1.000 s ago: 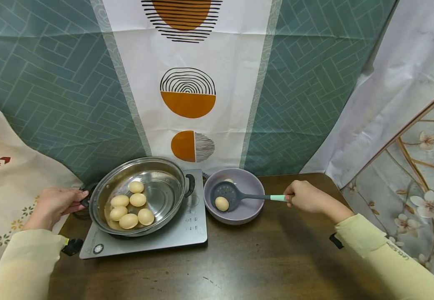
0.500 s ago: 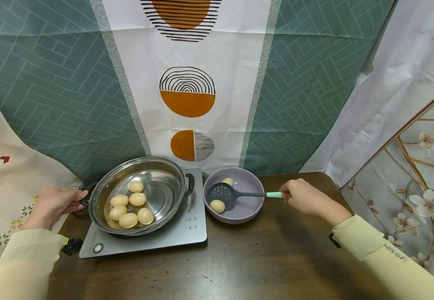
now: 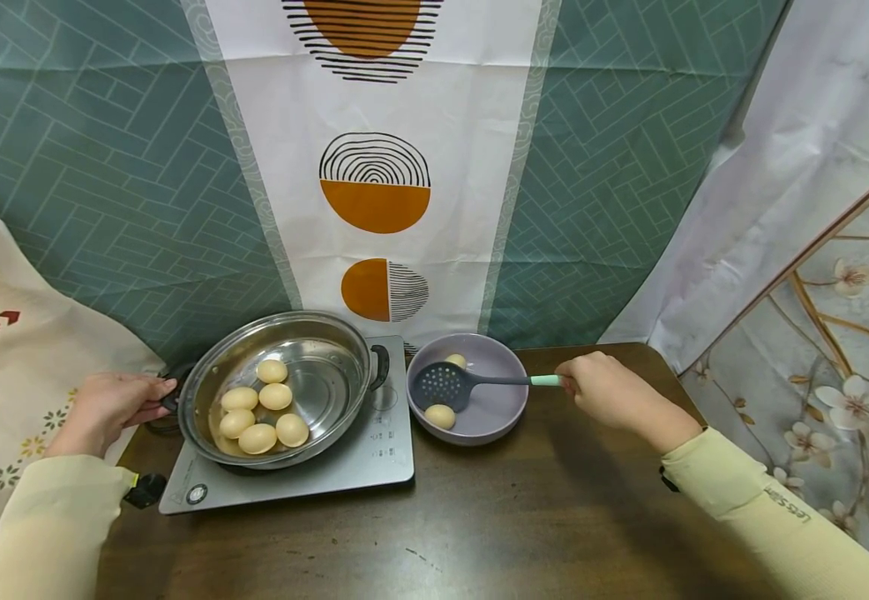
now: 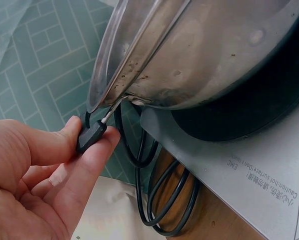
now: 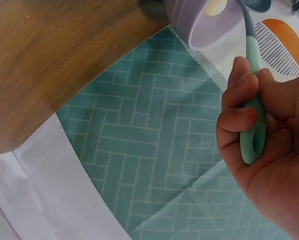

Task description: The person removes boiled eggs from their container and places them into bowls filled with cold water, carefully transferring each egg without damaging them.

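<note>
At the left, my left hand [image 3: 115,404] pinches a side handle [image 4: 91,135] of the steel pan [image 3: 325,375] between thumb and fingers. Several light-brown eggs [image 3: 257,439] lie grouped in the left and front part of the pan. My right hand [image 3: 617,392] grips the mint-green handle [image 5: 253,131] of a dark grey skimmer [image 3: 440,385]. The skimmer's perforated head is within the purple bowl [image 3: 501,417], with nothing resting on it. One egg [image 3: 440,416] lies in the bowl just in front of the head, and another egg [image 3: 456,361] shows behind it.
Under the pan is a silver induction cooker [image 3: 374,467] on a dark wooden table [image 3: 479,525]. Black cable loops [image 4: 154,200] hang by the cooker's left edge. A green and white patterned cloth [image 3: 434,208] stands right behind the pan and bowl.
The egg on the skimmer has rolled off into the bowl. The right hand has shifted slightly left and up, and the skimmer head now lies behind that egg. The left hand stays put.
</note>
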`<state>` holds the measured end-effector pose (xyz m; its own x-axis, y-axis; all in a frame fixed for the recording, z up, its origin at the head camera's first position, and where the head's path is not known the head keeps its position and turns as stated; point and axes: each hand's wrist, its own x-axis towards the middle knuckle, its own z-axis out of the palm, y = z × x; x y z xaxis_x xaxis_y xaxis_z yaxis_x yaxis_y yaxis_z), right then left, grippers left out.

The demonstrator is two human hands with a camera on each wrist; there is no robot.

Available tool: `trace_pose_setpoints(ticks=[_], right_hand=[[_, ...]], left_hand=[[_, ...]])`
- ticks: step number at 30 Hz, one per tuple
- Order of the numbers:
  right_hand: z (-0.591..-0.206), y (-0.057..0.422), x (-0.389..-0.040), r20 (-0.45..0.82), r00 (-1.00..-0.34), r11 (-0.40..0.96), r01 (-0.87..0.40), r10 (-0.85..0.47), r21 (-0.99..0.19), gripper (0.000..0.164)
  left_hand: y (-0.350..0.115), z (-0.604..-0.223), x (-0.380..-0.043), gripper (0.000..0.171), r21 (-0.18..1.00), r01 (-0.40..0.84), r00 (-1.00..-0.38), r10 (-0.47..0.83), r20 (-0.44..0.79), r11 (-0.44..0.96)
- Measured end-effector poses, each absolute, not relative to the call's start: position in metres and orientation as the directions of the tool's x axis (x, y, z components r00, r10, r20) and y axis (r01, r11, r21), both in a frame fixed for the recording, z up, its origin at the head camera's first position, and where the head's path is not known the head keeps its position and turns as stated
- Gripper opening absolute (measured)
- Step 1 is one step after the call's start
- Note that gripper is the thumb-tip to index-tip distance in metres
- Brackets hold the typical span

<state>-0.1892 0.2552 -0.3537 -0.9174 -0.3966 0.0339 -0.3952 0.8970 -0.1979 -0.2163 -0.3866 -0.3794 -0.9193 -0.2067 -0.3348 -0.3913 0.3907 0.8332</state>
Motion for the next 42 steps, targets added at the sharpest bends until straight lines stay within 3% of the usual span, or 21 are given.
trace_pose_setpoints(ticks=[20,30,42], right_hand=[[-0.353,0.263,-0.192,0.071,-0.93,0.909,-0.366,-0.359,-0.199,0.026],[-0.343,0.264,-0.192,0.033,-0.956,0.904,-0.285,-0.29,-0.32,0.02],[-0.321,0.243,-0.199,0.148,-0.962,0.879,-0.272,-0.231,-0.393,0.02]], left_hand=[[-0.386,-0.38,-0.215,0.015,0.822,-0.415,-0.909,-0.22,-0.355,0.39],[-0.386,-0.377,-0.215,0.013,0.817,-0.42,-0.907,-0.215,-0.363,0.394],[-0.385,-0.377,-0.218,0.012,0.821,-0.422,-0.906,-0.222,-0.361,0.385]])
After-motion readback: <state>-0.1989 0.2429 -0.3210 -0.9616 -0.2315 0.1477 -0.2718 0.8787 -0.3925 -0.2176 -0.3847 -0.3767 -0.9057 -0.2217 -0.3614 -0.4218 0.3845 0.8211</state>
